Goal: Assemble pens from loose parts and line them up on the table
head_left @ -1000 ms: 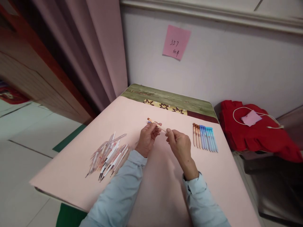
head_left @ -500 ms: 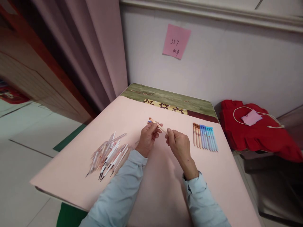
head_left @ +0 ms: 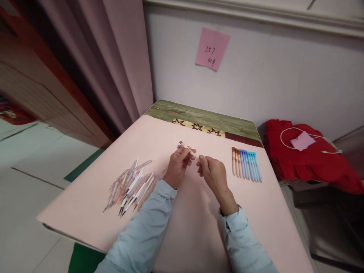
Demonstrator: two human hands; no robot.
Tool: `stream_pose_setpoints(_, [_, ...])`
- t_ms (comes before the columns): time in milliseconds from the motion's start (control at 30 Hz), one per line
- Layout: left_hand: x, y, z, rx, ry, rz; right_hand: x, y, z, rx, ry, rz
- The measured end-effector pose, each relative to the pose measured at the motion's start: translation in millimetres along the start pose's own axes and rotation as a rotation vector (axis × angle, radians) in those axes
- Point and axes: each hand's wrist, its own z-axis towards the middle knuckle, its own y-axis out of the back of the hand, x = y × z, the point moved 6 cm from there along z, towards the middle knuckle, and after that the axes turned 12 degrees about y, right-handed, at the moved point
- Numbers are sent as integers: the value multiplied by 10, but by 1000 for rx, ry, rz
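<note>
In the head view, mid pink sheet (head_left: 182, 227), both hands pinch one tan pen (head_left: 189, 149). Its long axis runs from 10 to 4 o'clock. The left hand (head_left: 178, 167) is closed near the 10 o'clock end, and the right hand (head_left: 214, 175) nips the 4 o'clock end. At 3 o'clock lies a row of pens (head_left: 247, 166): three tan, the blue too close-packed to count. At 9 o'clock is a loose pile (head_left: 131, 187), too tangled to count.

We read "357" handwritten on the pink sticky note (head_left: 212, 49) on the wall, upper centre; the characters beneath it stay illegible.
</note>
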Motion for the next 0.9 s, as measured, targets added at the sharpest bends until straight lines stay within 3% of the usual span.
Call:
stream_pose_setpoints(367, [28, -55, -33, -56, -13, 30, -11, 63, -22, -144, 62, -96])
stream_pose_setpoints(600, [21, -17, -30, -43, -9, 70, -25, -54, -14, 69, 7, 154])
stream_pose_setpoints(700, [69, -22, -22, -41, -10, 113, -31, -67, 1, 93, 42, 101])
stream_pose_setpoints(800, [128, -53, 0, -45, -30, 198, -89, -79, 17, 43, 56, 6])
stream_pose_setpoints(900, [91, -14, 35, -108, -78, 279, -231, -166, 19, -60, 18, 144])
